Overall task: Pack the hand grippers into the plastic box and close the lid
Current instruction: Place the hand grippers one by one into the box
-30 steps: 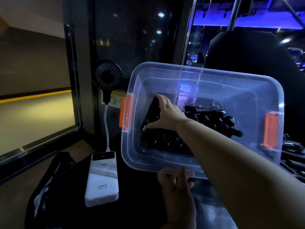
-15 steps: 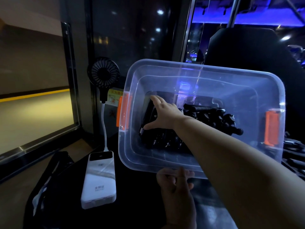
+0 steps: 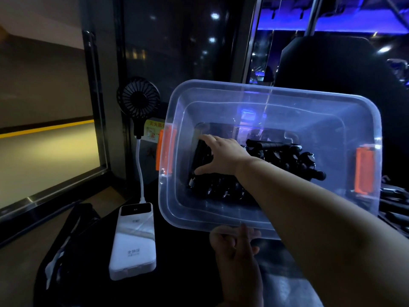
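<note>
1. The plastic box (image 3: 269, 100) fills centre and right of the frame. It is tipped so its open mouth faces the camera, probably to make the bottom easy to reach. It is clear, glossy and round-cornered, and no lid is in view.
2. The right hand (image 3: 221, 156) reaches in from lower right to the box's left end. It is spread wide with nearly straight fingers lying on one black gripper. It seems to be pushing it into place, with no visible curl round it.
3. The left hand (image 3: 234, 242), bottom centre, grips the near rim, fingers beneath and thumb up. Judging by the angle, it holds the tilt.
4. The hand grippers (image 3: 285, 156) are heaped against the box's floor, matt black with coiled springs. More dark ones seem to lie outside at the right edge, so packing looks unfinished.
5. A white, smooth, slab-shaped power bank (image 3: 135, 247) lies lower left, with a cable running up to a small round black fan (image 3: 138, 99).
6. Two orange latches (image 3: 164, 149) sit on the box's short ends, unfastened.
</note>
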